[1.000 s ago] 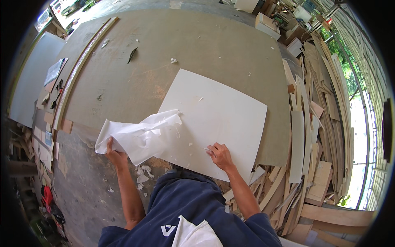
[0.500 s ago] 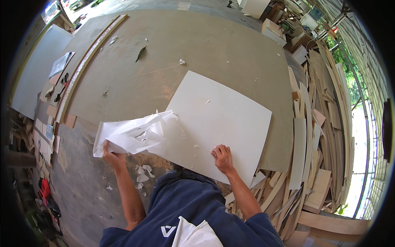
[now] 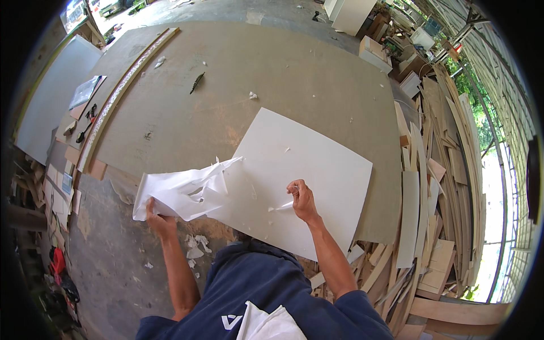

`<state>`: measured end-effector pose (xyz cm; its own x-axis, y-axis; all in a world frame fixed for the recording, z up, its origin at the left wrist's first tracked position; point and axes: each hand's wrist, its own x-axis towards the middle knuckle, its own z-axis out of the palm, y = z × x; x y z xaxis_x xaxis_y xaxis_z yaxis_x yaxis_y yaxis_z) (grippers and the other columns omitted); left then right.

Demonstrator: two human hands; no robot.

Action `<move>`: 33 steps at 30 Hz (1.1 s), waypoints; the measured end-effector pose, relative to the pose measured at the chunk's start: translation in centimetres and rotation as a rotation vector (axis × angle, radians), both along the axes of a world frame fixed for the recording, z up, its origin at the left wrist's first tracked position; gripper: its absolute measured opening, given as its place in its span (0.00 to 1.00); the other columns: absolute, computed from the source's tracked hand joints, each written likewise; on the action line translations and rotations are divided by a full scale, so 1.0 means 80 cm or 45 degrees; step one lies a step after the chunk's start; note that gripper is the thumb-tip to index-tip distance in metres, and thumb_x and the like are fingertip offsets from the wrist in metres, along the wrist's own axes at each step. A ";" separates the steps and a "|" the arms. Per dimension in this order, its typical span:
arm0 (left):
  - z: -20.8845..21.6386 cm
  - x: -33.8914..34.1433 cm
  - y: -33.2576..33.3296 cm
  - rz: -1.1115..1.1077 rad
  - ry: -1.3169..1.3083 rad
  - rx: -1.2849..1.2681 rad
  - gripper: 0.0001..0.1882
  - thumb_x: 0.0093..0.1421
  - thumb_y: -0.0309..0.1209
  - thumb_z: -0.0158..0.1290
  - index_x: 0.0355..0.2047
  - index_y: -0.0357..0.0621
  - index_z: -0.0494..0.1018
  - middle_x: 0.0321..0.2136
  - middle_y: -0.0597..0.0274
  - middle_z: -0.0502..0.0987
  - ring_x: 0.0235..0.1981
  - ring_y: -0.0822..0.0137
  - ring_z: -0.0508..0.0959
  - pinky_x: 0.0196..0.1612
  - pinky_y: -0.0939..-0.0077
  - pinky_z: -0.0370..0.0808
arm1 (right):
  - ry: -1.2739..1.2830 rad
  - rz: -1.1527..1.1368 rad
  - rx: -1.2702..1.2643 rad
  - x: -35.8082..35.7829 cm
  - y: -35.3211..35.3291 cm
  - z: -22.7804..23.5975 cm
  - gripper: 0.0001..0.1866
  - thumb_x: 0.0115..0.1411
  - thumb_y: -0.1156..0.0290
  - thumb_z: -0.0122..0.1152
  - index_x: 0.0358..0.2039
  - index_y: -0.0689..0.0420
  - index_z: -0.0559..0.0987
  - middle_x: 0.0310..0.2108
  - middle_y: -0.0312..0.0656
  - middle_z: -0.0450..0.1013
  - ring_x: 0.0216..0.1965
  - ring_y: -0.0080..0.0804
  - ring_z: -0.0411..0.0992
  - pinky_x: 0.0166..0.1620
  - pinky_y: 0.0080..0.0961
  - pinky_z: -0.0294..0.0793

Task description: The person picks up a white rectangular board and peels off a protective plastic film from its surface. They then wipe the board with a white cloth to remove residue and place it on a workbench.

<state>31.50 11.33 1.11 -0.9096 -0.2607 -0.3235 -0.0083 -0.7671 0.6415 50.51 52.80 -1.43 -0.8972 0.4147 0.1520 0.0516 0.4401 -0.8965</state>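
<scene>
A white rectangular panel [image 3: 334,170] lies slantwise at the near edge of a large grey-brown board. My left hand [image 3: 162,221] is closed on the edge of a crumpled, torn sheet of white film [image 3: 170,195], which reaches over the panel's left side. Over the middle of the panel, my right hand [image 3: 304,201] pinches a thin strip of white film [image 3: 285,206]. That strip runs down to the panel's surface, where its other end seems still stuck. Small white scraps dot the panel, among them a curled bit [image 3: 287,150].
The large board [image 3: 317,68] carries a long wooden strip [image 3: 127,85], a dark spiral piece [image 3: 197,83] and scraps. Timber offcuts [image 3: 453,170] are heaped along the right. Torn white bits [image 3: 196,249] lie on the floor near my left forearm.
My right hand has risen a little away from me, and the film strip under it looks wider. The left hand keeps its hold on the torn film, shifted only slightly.
</scene>
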 end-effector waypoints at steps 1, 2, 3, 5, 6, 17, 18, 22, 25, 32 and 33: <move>-0.001 0.000 -0.003 -0.001 0.002 -0.016 0.13 0.62 0.31 0.56 0.45 0.37 0.75 0.44 0.60 0.77 0.50 0.61 0.76 0.57 0.64 0.72 | -0.089 0.052 -0.281 -0.003 0.003 -0.006 0.10 0.59 0.77 0.61 0.41 0.58 0.72 0.42 0.43 0.73 0.45 0.42 0.72 0.50 0.39 0.66; -0.003 0.002 -0.008 0.011 0.001 -0.031 0.14 0.62 0.31 0.56 0.45 0.36 0.75 0.44 0.60 0.77 0.50 0.60 0.76 0.57 0.63 0.72 | -0.141 0.149 -0.039 -0.004 -0.001 0.017 0.12 0.58 0.76 0.63 0.42 0.58 0.73 0.42 0.43 0.74 0.46 0.42 0.72 0.51 0.39 0.67; -0.005 0.005 -0.014 0.022 0.000 -0.046 0.14 0.62 0.31 0.56 0.45 0.36 0.75 0.45 0.59 0.77 0.51 0.60 0.76 0.57 0.63 0.73 | -0.190 0.246 0.204 0.002 -0.005 0.043 0.14 0.56 0.76 0.64 0.42 0.58 0.74 0.42 0.42 0.74 0.47 0.41 0.72 0.52 0.39 0.67; 0.003 0.012 -0.009 0.026 -0.012 -0.003 0.14 0.62 0.31 0.56 0.45 0.36 0.75 0.45 0.59 0.77 0.50 0.60 0.76 0.57 0.63 0.73 | -0.221 0.370 0.563 0.018 0.001 0.062 0.16 0.54 0.73 0.67 0.43 0.57 0.76 0.43 0.41 0.74 0.47 0.41 0.73 0.54 0.39 0.67; 0.006 0.013 -0.007 0.026 -0.017 0.018 0.14 0.62 0.31 0.56 0.45 0.35 0.75 0.45 0.59 0.77 0.50 0.60 0.77 0.57 0.63 0.74 | -0.205 0.409 0.674 0.034 0.009 0.056 0.17 0.53 0.72 0.69 0.43 0.56 0.77 0.44 0.41 0.74 0.47 0.41 0.73 0.54 0.39 0.67; -0.011 0.019 -0.011 -0.026 -0.046 0.016 0.12 0.61 0.29 0.57 0.43 0.36 0.76 0.41 0.60 0.78 0.47 0.62 0.78 0.54 0.66 0.75 | -0.117 0.585 1.063 -0.064 0.015 0.052 0.02 0.57 0.78 0.60 0.29 0.55 0.78 0.33 0.37 0.76 0.41 0.36 0.73 0.46 0.34 0.68; -0.005 0.020 -0.006 -0.038 -0.040 0.015 0.12 0.61 0.29 0.57 0.43 0.36 0.76 0.41 0.60 0.78 0.46 0.62 0.78 0.54 0.66 0.75 | -0.090 0.576 1.031 -0.076 0.013 0.057 0.02 0.57 0.78 0.60 0.29 0.56 0.78 0.32 0.38 0.76 0.40 0.36 0.73 0.46 0.35 0.69; 0.001 0.025 0.005 -0.031 -0.004 -0.068 0.12 0.61 0.28 0.57 0.44 0.36 0.75 0.41 0.60 0.78 0.46 0.62 0.78 0.55 0.67 0.75 | -0.014 0.564 0.911 -0.115 0.010 0.082 0.02 0.57 0.78 0.59 0.29 0.56 0.78 0.28 0.40 0.77 0.36 0.39 0.75 0.44 0.36 0.70; -0.010 0.029 0.000 -0.030 0.018 -0.084 0.14 0.61 0.28 0.57 0.46 0.35 0.74 0.42 0.59 0.77 0.47 0.62 0.78 0.55 0.66 0.75 | 0.029 0.401 0.813 -0.131 0.010 0.098 0.01 0.58 0.76 0.59 0.29 0.58 0.78 0.27 0.43 0.78 0.33 0.43 0.75 0.43 0.38 0.71; -0.005 0.041 0.008 -0.011 -0.005 -0.118 0.17 0.60 0.27 0.57 0.49 0.35 0.72 0.44 0.58 0.77 0.47 0.60 0.78 0.55 0.63 0.75 | 0.113 -0.448 0.052 -0.097 0.105 0.040 0.07 0.65 0.73 0.62 0.38 0.63 0.78 0.30 0.40 0.78 0.32 0.25 0.76 0.36 0.26 0.77; -0.006 0.041 0.012 -0.020 -0.004 -0.126 0.17 0.60 0.27 0.57 0.48 0.35 0.72 0.44 0.57 0.77 0.47 0.60 0.78 0.55 0.63 0.75 | 0.206 -0.585 -0.095 -0.083 0.122 0.022 0.08 0.65 0.73 0.63 0.39 0.64 0.78 0.31 0.40 0.77 0.33 0.23 0.76 0.35 0.26 0.78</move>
